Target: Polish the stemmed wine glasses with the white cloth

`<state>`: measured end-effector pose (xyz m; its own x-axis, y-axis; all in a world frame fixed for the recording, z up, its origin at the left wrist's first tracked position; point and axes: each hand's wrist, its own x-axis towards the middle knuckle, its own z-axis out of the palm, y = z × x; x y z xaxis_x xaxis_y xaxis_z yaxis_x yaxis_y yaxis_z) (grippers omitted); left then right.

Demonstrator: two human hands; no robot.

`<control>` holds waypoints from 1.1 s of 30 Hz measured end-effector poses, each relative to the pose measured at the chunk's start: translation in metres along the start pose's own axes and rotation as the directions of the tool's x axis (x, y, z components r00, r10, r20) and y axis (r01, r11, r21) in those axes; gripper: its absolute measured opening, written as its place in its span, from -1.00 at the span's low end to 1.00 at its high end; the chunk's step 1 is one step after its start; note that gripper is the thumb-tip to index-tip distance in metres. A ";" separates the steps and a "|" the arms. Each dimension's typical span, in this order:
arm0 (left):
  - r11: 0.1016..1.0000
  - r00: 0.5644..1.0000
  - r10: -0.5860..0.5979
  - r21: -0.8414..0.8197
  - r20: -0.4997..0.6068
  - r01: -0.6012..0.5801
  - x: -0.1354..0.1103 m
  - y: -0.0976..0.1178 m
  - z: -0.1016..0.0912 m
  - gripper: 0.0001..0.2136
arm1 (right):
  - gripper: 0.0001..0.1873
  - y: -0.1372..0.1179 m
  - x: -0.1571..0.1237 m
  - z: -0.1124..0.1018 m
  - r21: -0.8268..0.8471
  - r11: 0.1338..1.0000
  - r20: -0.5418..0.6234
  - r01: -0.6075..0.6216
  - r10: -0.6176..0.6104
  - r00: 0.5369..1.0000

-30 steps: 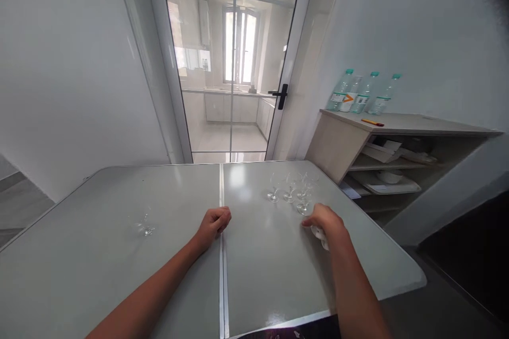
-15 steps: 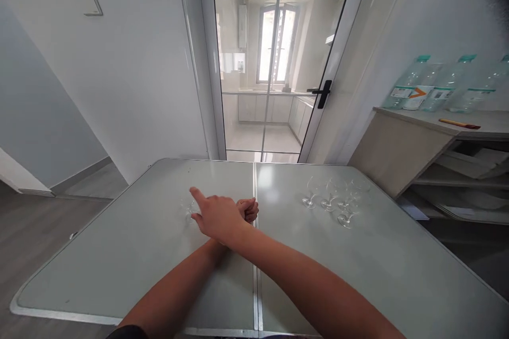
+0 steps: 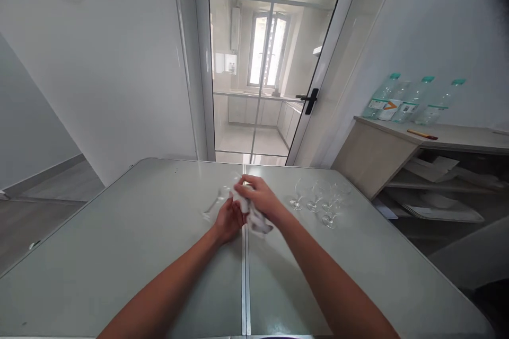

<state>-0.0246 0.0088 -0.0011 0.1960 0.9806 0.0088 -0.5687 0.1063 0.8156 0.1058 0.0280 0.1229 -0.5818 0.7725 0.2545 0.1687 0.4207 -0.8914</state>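
Observation:
Near the table's centre seam, my right hand [image 3: 260, 196] is closed on a crumpled white cloth [image 3: 260, 225], part of which hangs below the fingers. Close beside it, my left hand [image 3: 230, 221] is curled around a clear stemmed glass [image 3: 217, 202]. The glass is tilted and smeared by motion, and it reaches out to the left of the hands. Cloth and fingers hide part of it, so exactly where the left fingers grip cannot be made out. To the right, several clear stemmed glasses [image 3: 314, 204] stand grouped on the table.
The grey-green table [image 3: 159, 265] has a metal seam down its middle. A glass door [image 3: 254, 63] with a black handle [image 3: 311, 100] is behind it. At right, a shelf unit [image 3: 358, 153] carries several plastic bottles [image 3: 415, 103] and a brush-like stick [image 3: 422, 134].
My forearms were crossed and are now uncrossed, with both hands together at the seam. The white cloth has come into view. The view has shifted slightly to the right.

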 end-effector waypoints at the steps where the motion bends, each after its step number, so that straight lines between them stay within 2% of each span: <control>1: 0.999 0.999 -0.029 -0.026 0.040 0.030 -0.002 0.001 0.002 -0.38 | -0.64 0.005 -0.012 -0.018 -0.024 1.000 -0.017 -0.014 0.014 1.000; 4: 0.990 0.964 -0.134 -0.016 0.230 0.141 -0.009 -0.001 0.008 -0.31 | -0.70 0.025 -0.047 -0.047 -0.142 0.987 -0.057 -0.081 0.074 0.996; 6: 0.989 0.946 -0.139 0.093 0.292 0.117 -0.012 -0.005 0.013 -0.48 | -0.73 0.039 -0.065 -0.049 -0.104 0.987 -0.079 -0.119 0.111 0.991; 8: 0.981 0.966 -0.094 0.187 0.240 0.049 -0.012 -0.009 0.015 -0.62 | -0.47 0.053 -0.076 -0.044 0.036 0.993 -0.124 -0.115 0.119 0.985; 10: 0.963 0.991 0.019 0.266 0.131 -0.053 -0.011 -0.011 0.015 -0.68 | -0.23 0.064 -0.081 -0.036 0.173 0.980 -0.196 -0.096 0.130 0.972; 13: 0.926 0.992 0.125 0.354 0.031 -0.128 -0.007 -0.013 0.013 -0.65 | -0.21 0.074 -0.080 -0.025 0.216 0.967 -0.269 -0.137 0.194 0.944; 15: 0.918 0.992 0.122 0.375 0.038 -0.127 -0.006 -0.015 0.011 -0.63 | -0.28 0.076 -0.078 -0.018 0.174 0.971 -0.265 -0.162 0.204 0.943; 17: 0.919 0.991 0.108 0.372 0.080 -0.130 -0.006 -0.016 0.012 -0.66 | -0.34 0.075 -0.076 -0.012 0.205 0.966 -0.198 -0.158 0.199 0.960; 20: 0.935 0.989 0.117 0.326 0.092 -0.141 -0.008 -0.013 0.014 -0.69 | -0.39 0.072 -0.078 -0.011 0.420 0.884 -0.048 -0.204 0.246 0.968; 24: 0.980 0.982 0.180 0.099 -0.064 -0.173 -0.010 0.000 0.015 -0.77 | -0.64 0.074 -0.081 -0.024 0.652 0.701 0.067 -0.288 0.325 0.943; 26: 0.985 0.976 0.169 0.008 -0.137 -0.170 -0.011 0.007 0.013 -0.78 | -0.75 0.077 -0.083 -0.032 0.681 0.625 0.184 -0.381 0.358 0.915; 29: 0.983 0.968 0.144 -0.086 -0.203 -0.164 -0.012 0.012 0.010 -0.78 | -0.69 0.081 -0.085 -0.037 0.654 0.519 0.383 -0.550 0.399 0.833; 31: 0.973 0.967 0.136 -0.155 -0.215 -0.172 -0.011 0.012 0.007 -0.76 | -0.65 0.082 -0.085 -0.036 0.643 0.486 0.431 -0.592 0.409 0.804; 33: 0.965 0.967 0.132 -0.195 -0.218 -0.176 -0.011 0.012 0.005 -0.74 | -0.64 0.080 -0.085 -0.033 0.644 0.491 0.443 -0.586 0.385 0.809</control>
<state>-0.0294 -0.0012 0.0112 -0.0598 0.9982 -0.0096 -0.7390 -0.0378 0.6727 0.1955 0.0117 0.0420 -0.7585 0.5766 -0.3036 -0.0888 -0.5531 -0.8284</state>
